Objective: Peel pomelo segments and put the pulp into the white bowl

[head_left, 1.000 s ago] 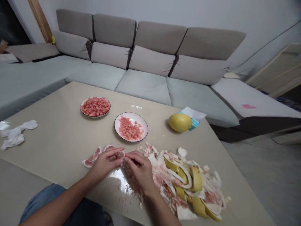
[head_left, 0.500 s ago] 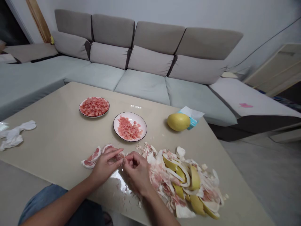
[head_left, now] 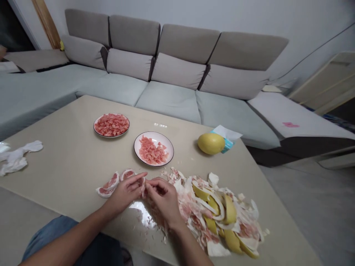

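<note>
My left hand (head_left: 126, 193) is closed around a pomelo segment (head_left: 143, 186), most of which its fingers hide. The fingertips of my right hand (head_left: 163, 197) pinch at the right edge of that segment. Just left of my left hand lie several pomelo wedges (head_left: 108, 186) with white membrane and pink flesh. Beyond my hands stands a white dark-rimmed plate (head_left: 163, 140) partly covered with pink pomelo pulp (head_left: 151, 152). A second plate (head_left: 97, 130), further back and left, is heaped with the same pulp (head_left: 111, 124).
A pile of yellow peel (head_left: 230, 210) and pale membrane (head_left: 185, 201) spreads right of my hands. One whole pomelo (head_left: 211, 143) sits by a blue tissue pack (head_left: 227, 145). Crumpled white tissue (head_left: 16, 158) lies at the table's left. A grey sofa (head_left: 169, 99) borders the far side.
My right hand has shifted slightly right, and its fingertips have drawn a little away from my left hand. The segment now shows between them. Plates and peel pile stay put.
</note>
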{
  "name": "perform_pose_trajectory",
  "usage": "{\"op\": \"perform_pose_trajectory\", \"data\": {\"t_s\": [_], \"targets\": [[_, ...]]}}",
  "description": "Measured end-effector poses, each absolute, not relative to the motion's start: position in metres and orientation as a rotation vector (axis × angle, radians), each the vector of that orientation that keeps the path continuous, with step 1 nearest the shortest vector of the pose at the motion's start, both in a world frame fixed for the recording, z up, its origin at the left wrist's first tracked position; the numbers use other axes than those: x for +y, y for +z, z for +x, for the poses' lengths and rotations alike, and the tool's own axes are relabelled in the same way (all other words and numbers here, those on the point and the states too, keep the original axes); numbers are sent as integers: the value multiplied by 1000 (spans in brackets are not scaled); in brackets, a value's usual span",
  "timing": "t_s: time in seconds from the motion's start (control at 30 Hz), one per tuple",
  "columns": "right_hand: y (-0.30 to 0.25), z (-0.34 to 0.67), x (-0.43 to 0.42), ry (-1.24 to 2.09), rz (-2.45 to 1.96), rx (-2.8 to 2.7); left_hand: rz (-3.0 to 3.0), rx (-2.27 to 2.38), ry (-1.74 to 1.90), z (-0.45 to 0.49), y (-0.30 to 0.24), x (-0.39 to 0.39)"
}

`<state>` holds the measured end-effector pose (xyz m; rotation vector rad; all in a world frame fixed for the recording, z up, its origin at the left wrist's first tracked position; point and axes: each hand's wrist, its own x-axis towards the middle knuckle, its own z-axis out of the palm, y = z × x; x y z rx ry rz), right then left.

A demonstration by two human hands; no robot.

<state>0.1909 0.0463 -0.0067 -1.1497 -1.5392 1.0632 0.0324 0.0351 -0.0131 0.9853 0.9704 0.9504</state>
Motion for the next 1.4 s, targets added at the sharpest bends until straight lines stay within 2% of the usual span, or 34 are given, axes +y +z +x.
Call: {"op": "perform_pose_trajectory", "data": {"t_s": [0.33,0.57,1.0,1.4], "targets": [[-13,191,46,951,-1121,-1596,1266,1198,1035,34,-24,33],[-17,187,39,727,-1203,-1676,1514,1313,1039,38,-25,30],[-14,195,53,689,-1278,-1638,950,993,803,30,-3,34],[-12,212,64,535,-1352,-1527,597,750,996,12,4,38]]}}
